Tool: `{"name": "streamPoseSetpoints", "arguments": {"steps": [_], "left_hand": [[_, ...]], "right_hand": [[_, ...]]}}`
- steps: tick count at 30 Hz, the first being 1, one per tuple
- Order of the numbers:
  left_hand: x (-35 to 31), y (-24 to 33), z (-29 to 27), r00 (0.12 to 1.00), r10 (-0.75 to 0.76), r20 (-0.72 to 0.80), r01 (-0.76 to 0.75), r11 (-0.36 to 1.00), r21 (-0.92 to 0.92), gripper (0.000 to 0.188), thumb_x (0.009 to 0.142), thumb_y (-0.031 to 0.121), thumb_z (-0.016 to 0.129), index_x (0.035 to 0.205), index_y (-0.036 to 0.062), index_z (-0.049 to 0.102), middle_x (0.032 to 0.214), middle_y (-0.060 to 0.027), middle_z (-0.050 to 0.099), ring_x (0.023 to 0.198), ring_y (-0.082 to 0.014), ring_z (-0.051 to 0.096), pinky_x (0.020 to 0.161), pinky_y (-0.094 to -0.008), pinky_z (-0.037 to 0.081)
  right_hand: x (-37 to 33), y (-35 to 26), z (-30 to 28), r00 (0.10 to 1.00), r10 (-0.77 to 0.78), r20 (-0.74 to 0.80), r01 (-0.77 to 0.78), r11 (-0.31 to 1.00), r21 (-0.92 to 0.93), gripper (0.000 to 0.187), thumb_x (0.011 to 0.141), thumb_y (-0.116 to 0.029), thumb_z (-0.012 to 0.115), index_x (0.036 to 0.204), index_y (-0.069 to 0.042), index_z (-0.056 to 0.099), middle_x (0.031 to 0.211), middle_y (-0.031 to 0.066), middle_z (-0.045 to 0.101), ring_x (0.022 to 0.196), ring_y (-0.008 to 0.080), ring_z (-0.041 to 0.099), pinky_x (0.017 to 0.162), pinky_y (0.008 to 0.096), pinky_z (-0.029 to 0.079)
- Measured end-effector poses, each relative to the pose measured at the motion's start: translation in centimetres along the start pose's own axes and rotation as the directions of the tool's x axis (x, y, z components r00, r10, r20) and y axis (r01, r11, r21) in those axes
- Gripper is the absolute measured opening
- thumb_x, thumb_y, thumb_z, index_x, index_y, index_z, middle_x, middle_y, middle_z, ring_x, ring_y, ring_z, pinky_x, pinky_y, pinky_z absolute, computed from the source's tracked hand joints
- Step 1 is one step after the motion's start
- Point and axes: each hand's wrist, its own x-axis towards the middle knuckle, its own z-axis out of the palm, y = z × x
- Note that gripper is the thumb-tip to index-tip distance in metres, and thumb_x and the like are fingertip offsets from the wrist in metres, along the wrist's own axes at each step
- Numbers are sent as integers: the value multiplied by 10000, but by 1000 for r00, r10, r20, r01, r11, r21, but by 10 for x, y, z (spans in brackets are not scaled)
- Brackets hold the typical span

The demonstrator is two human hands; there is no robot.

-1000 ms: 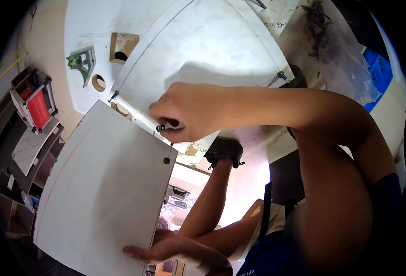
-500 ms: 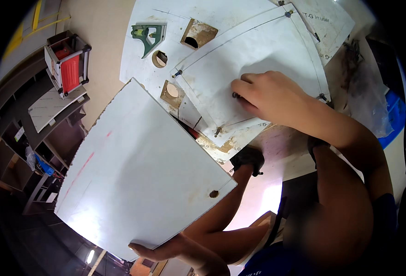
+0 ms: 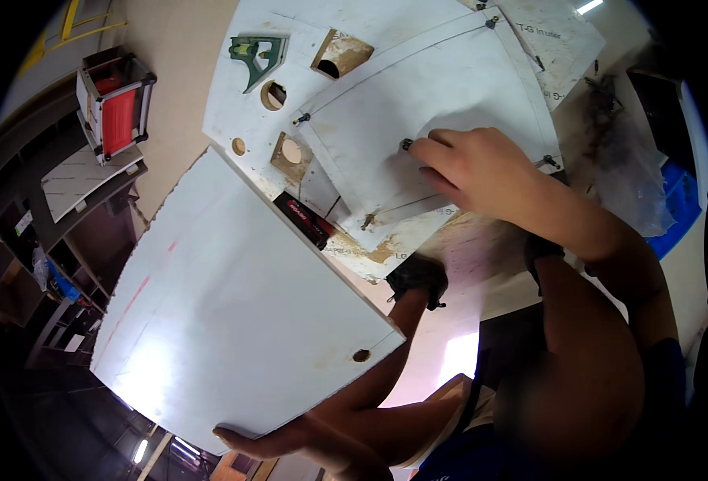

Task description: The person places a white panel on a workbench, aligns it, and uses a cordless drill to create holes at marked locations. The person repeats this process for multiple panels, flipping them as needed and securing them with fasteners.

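My left hand [image 3: 278, 439] grips the near edge of a large white panel [image 3: 234, 313], thumb on top and fingers hidden beneath. The panel has a rough left edge, red marks and a small hole near its right corner. My right hand [image 3: 482, 172] is closed in a pinch over a smaller white panel [image 3: 370, 120] with pencil lines. At its fingertips shows a small dark fitting [image 3: 407, 144], too small to name exactly. Bolt-like fasteners, one with a blue part [image 3: 301, 119], stand near that panel's corners.
Beneath lies a larger white board [image 3: 226, 104] with several cut-outs, a green combination square [image 3: 256, 58] on it. A black-and-red tool or case [image 3: 302, 218] shows partly behind the held panel. A red-and-white case [image 3: 117, 112] stands left; a blue container [image 3: 679, 200] with clear plastic lies right.
The view has shifted slightly. The large panel has swung a little left and down, baring the black-and-red object and a round hole. My right hand's fitting has shifted slightly away from me.
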Motion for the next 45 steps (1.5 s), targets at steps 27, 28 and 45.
{"name": "streamPoseSetpoints", "arguments": {"steps": [27, 28, 45], "left_hand": [[12, 14, -81, 952, -214, -217, 180, 969, -168, 566, 820, 362, 699, 1189, -63, 642, 1191, -247, 665, 1098, -384, 649, 905, -493, 553], [11, 32, -78, 938, -283, -200, 238, 946, -221, 554, 838, 355, 688, 1202, -59, 638, 1207, -245, 659, 1105, -382, 647, 921, -495, 549], [5, 6, -202, 782, -623, 0, 510, 639, -575, 568, 1035, 423, 487, 1453, 40, 470, 1413, -135, 558, 1260, -325, 557, 1058, -468, 471]], "right_hand": [[-61, -4, -56, 958, -229, -171, 269, 925, 267, 212, 820, 46, 678, 1019, -29, 686, 974, 117, 693, 816, 256, 689, 712, 315, 557], [-58, -2, -77, 971, -148, -190, 193, 949, 249, 197, 831, 47, 673, 1016, -22, 682, 973, 117, 695, 817, 240, 691, 715, 309, 556], [-61, -6, -103, 949, 293, -114, -111, 652, 750, 160, 944, 64, 557, 1088, 19, 612, 988, 70, 675, 869, 114, 643, 760, 264, 541]]}}
